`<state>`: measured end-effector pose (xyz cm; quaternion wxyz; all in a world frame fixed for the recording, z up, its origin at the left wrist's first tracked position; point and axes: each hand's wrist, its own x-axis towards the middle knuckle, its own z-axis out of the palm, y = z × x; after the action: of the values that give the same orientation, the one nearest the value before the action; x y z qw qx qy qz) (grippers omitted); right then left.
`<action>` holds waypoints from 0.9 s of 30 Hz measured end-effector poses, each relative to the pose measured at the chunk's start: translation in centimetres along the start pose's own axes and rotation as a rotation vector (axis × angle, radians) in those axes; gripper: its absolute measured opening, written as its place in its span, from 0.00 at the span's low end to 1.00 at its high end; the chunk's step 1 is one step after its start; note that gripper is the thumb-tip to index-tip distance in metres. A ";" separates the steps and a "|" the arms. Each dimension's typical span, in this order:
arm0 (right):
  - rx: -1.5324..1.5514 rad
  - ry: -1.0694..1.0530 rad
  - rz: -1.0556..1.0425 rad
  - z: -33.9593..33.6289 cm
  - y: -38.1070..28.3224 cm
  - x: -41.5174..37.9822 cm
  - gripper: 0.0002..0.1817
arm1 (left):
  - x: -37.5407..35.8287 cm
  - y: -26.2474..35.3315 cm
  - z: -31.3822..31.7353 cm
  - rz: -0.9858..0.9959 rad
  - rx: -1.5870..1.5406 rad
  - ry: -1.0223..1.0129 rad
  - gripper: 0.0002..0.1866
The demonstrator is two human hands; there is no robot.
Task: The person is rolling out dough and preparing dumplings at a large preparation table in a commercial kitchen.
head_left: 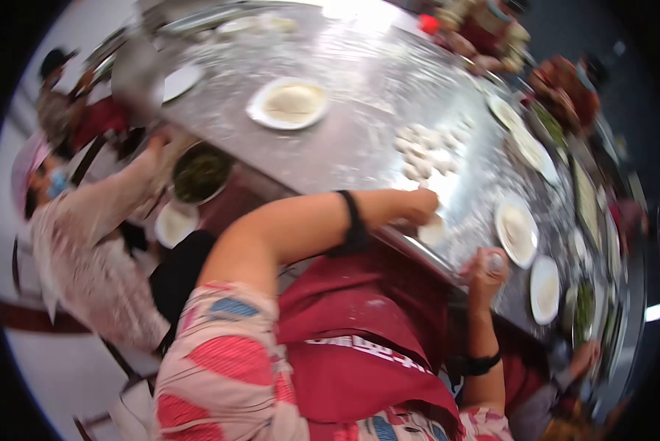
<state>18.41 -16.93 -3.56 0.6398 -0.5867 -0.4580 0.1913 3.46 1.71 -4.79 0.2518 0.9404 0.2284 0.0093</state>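
Note:
On the near edge of the metal table, my left hand point(420, 206) has its fingers curled down at a flat, pale dough wrapper point(432, 232) and seems to pinch its edge; the fingertips are partly hidden. My right hand point(486, 267) is closed around a rolling pin point(496, 262), whose rounded end faces up at me while the rest is hidden. Just beyond my left hand lies a cluster of small, floured dough pieces point(427, 151). To the right of them stands an oval white plate point(517, 231) of flour or wrappers.
The metal table point(359, 158) is dusted with flour. Another white plate point(289, 104) sits toward its left, and one more point(544, 289) at the right. A bowl of green filling point(202, 173) stands by a co-worker point(98, 235) close on my left. Other people work across the table.

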 end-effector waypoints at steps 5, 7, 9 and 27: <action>0.026 0.093 0.036 2.0 1.4 5.1 0.09 | -2.2 1.8 -2.2 -0.064 -0.159 0.029 0.10; -0.030 0.127 0.017 3.7 0.8 7.6 0.10 | -1.7 2.3 -2.5 -0.152 -0.153 0.034 0.10; -0.085 0.098 -0.077 3.9 1.8 8.6 0.11 | -0.8 2.3 -2.6 -0.147 -0.169 0.005 0.11; -0.058 0.124 0.013 2.3 1.1 5.4 0.13 | -0.3 2.1 -2.1 -0.084 -0.145 -0.031 0.12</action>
<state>19.66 -11.11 -2.88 0.6484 -0.6187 -0.4190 0.1457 3.78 0.94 -1.89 0.3229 0.9094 0.2622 0.0006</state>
